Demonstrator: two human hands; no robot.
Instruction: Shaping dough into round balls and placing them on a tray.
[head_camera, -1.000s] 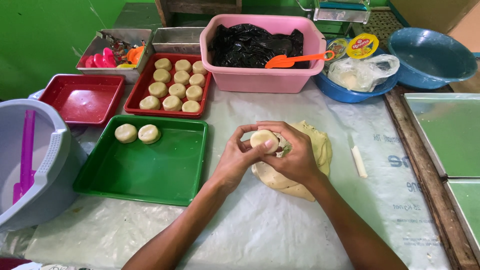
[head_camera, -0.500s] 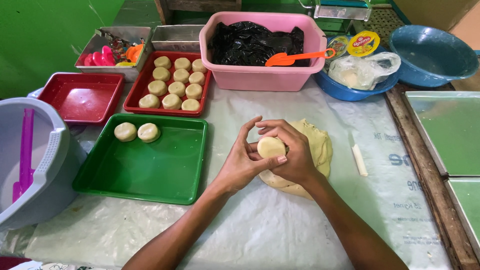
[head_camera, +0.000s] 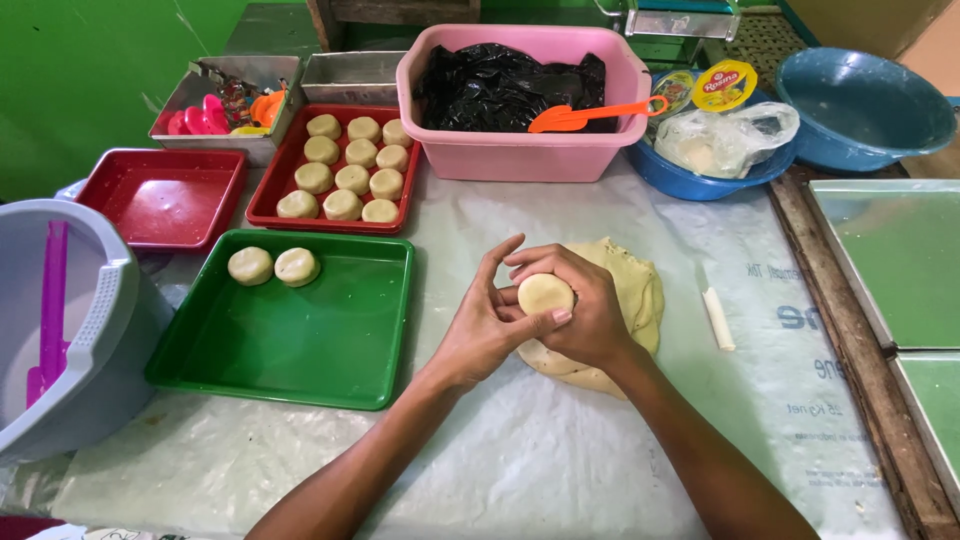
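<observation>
Dough is what both hands meet on: a pale round dough ball (head_camera: 545, 293) sits between them, just above the flat sheet of dough (head_camera: 620, 300) that lies on the bench (head_camera: 560, 470) under and behind the right hand (head_camera: 585, 315). The right hand cups the ball from the far side and beneath, fingers curled around it; the left hand (head_camera: 487, 325) presses against its near side, with the forefinger raised over the top.

A second ago the ball was mostly buried inside the closed hands and showed only as a sliver; half a second ago it had begun to show. Now its smooth, domed top faces up in plain view, and the left fingers have opened a little around it. Judging by that, the piece looks shaped and close to the rounded form of the others.

To the left of the hands, near the left wrist, lies a green tray (head_camera: 300, 345) with two dough rounds (head_camera: 273, 266) in its far left corner. Beyond that, a red tray (head_camera: 270, 205) holds rows of similar rounds. Straight ahead of the hands stands a pink tub (head_camera: 520, 155) lined with black plastic, an orange scoop (head_camera: 590, 115) resting across it. Nothing else on the bench has shifted.
</observation>
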